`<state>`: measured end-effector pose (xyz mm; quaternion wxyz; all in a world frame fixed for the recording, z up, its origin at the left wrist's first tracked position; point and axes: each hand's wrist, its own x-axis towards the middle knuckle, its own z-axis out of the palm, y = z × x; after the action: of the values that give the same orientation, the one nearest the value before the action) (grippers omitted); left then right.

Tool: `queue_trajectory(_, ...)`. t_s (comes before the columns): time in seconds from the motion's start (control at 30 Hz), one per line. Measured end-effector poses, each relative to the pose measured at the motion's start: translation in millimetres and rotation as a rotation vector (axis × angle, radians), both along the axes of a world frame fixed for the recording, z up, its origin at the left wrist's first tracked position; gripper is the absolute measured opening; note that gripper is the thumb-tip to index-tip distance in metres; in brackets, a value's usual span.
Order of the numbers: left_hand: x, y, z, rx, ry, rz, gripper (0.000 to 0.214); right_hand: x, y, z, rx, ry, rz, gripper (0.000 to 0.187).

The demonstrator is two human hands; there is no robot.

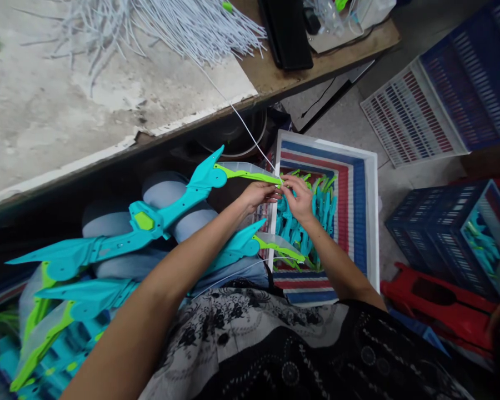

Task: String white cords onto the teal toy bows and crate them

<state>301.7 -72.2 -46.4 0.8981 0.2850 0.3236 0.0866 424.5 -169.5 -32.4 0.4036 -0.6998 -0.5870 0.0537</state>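
A turquoise toy bow (187, 194) with lime-green limb ends and clear panels lies across my lap. My left hand (259, 195) is closed around the green limb near its right tip. At that same tip my right hand (298, 197) pinches the end of a white string (250, 133), which runs up toward the table. My fingertips meet there and partly hide the string's end. Below my left forearm rests a second toy bow (237, 244), with a white string at its green tip; neither hand touches it.
A pile of white strings (200, 28) and a black phone-like object (285, 33) lie on the worn table (66, 105). A striped-lined crate (369, 222) of bows stands at my right. More bow parts (58, 344) fill the lower left. Blue crates (433, 239) and a red plastic piece (437, 311) stand farther right.
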Motion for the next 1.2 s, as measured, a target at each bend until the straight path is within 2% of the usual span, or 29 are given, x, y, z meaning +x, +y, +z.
queue_trajectory(0.2,3,-2,-2.5,0.009,-0.009,0.002,0.005,-1,1,-6.5,0.022,-0.024,0.008,0.011)
queue_trajectory(0.3,4,-3,1.3,0.086,0.069,-0.03,0.008,2,1,-5.6,-0.015,-0.02,0.045,0.015)
queue_trajectory(0.4,-21,-3,16.8,0.233,0.16,-0.045,0.016,6,-1,-5.4,-0.061,-0.054,0.053,0.025)
queue_trajectory(0.47,-61,1,36.6,0.365,0.191,-0.053,0.014,7,-1,-6.0,-0.058,-0.075,0.043,0.035)
queue_trajectory(0.53,-119,7,63.5,0.419,0.163,-0.017,0.009,7,0,-7.0,-0.043,-0.082,0.03,0.05)
queue_trajectory(0.57,-152,10,78.9,0.402,0.135,0.057,0.009,7,0,-7.5,-0.041,-0.082,0.024,0.057)
queue_trajectory(0.63,-221,14,111.1,0.375,0.118,0.282,0.011,7,2,-8.6,-0.049,-0.079,0.007,0.065)
queue_trajectory(0.7,-282,9,140.8,0.452,0.183,0.566,0.016,9,5,-9.8,-0.058,-0.066,-0.006,0.069)
queue_trajectory(0.77,-327,-4,162.7,0.524,0.264,0.832,0.021,12,11,-9.8,-0.06,-0.054,-0.017,0.072)
queue_trajectory(0.83,-351,-23,172.8,0.539,0.31,1.004,0.025,13,21,-6.5,-0.071,-0.087,-0.027,0.07)
queue_trajectory(0.93,-354,-50,166.1,0.546,0.324,1.066,0.016,-8,44,9.5,-0.02,-0.277,-0.025,0.052)
queue_trajectory(1.0,-340,-62,150.5,0.566,0.338,1.042,0.004,-49,62,25.8,0.091,-0.368,0.064,0.04)
queue_trajectory(1.07,-322,-68,129.3,0.615,0.369,0.983,0.012,-113,78,40.8,0.178,-0.377,0.295,0.034)
queue_trajectory(1.1,-315,-69,117.2,0.677,0.4,0.931,0.018,-149,85,46.1,0.171,-0.382,0.469,0.033)
queue_trajectory(1.17,-307,-68,92.1,0.886,0.512,0.794,0.019,-222,94,50.6,0.081,-0.496,0.797,0.035)
queue_trajectory(1.2,-307,-68,80.1,0.994,0.6,0.719,0.015,-254,98,50.1,-0.009,-0.576,0.898,0.038)
